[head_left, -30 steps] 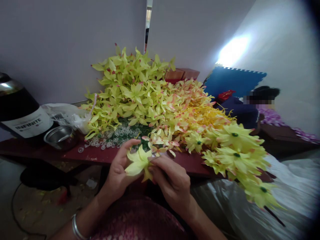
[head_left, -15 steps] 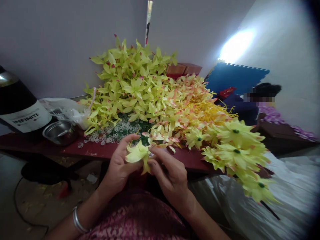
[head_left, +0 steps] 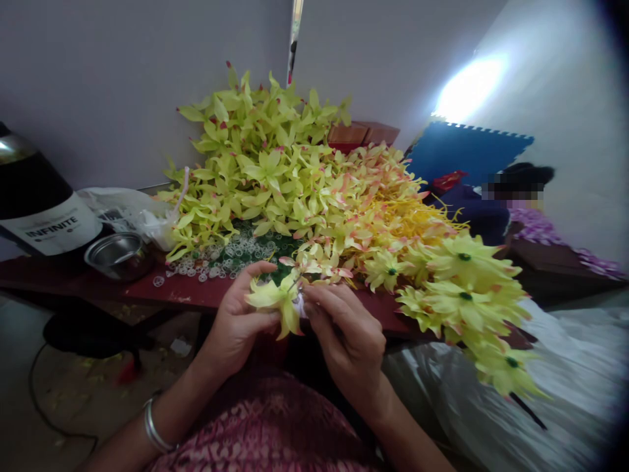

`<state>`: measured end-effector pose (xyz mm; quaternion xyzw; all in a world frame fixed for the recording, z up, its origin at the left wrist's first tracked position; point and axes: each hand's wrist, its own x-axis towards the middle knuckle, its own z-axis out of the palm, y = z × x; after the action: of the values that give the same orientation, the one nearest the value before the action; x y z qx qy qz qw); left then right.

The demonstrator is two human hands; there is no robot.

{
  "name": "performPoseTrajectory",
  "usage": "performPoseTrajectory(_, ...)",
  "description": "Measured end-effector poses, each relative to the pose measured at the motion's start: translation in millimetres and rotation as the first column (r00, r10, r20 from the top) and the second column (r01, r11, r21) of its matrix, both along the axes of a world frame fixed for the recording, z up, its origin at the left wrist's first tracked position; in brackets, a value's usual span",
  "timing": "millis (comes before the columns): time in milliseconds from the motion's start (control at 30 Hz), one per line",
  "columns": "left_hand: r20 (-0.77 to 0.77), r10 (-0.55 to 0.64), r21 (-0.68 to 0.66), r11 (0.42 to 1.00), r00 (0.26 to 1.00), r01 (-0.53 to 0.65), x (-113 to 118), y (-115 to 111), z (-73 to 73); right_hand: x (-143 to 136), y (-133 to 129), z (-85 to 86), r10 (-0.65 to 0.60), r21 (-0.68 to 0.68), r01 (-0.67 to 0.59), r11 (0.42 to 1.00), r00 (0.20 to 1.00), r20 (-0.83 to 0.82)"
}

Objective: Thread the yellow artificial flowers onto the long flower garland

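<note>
My left hand (head_left: 238, 318) is closed around a yellow-green artificial flower (head_left: 272, 298), with its petals fanned over the fingers. My right hand (head_left: 346, 331) meets it from the right, thumb and fingertips pinched at the flower's side. Something small and whitish shows by those fingertips, too small to name. Just beyond my hands, small clear plastic rings (head_left: 221, 255) and green pieces lie on the dark red table (head_left: 170, 298). Behind them rises a heap of yellow-green petal layers (head_left: 265, 164), with pink-tipped petals (head_left: 363, 183) to its right.
A metal bowl (head_left: 118, 257) and a black bottle (head_left: 42, 196) stand at the left, near a plastic bag (head_left: 142, 213). Assembled flowers (head_left: 466, 295) overhang the right end, above plastic sheeting (head_left: 442, 387). Farther right, a person (head_left: 472, 210) sits by purple-and-white petals (head_left: 540, 229).
My right hand has shifted slightly right, its fingertips a little away from the flower's middle, and the whitish bit shows more. The flower has turned slightly in my left hand.
</note>
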<state>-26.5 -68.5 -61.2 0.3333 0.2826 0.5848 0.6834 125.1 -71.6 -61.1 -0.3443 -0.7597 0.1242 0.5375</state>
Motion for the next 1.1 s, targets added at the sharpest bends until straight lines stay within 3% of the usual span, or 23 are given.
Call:
performPoseTrajectory(300,-0.072,-0.006,0.002,1.000,0.997,0.007,0,-2,-3.8,-4,3,-1.6,0.139,0.081,-0.149,0.985,0.983,0.115)
performPoseTrajectory(700,-0.163,-0.046,0.158,0.985,0.986,0.072,-5,-5,-14.5,1,7,-10.1,0.141,0.268,-0.198,0.943,0.966,0.217)
performPoseTrajectory(900,-0.209,-0.051,0.206,0.974,0.977,0.095,-10,-7,-14.2,0,6,-11.8,0.174,0.262,-0.232,0.937,0.958,0.226)
performPoseTrajectory(1100,-0.129,-0.130,0.196,0.968,0.983,0.154,-8,-5,-9.4,0,8,-11.2,0.217,0.233,-0.268,0.935,0.951,0.223)
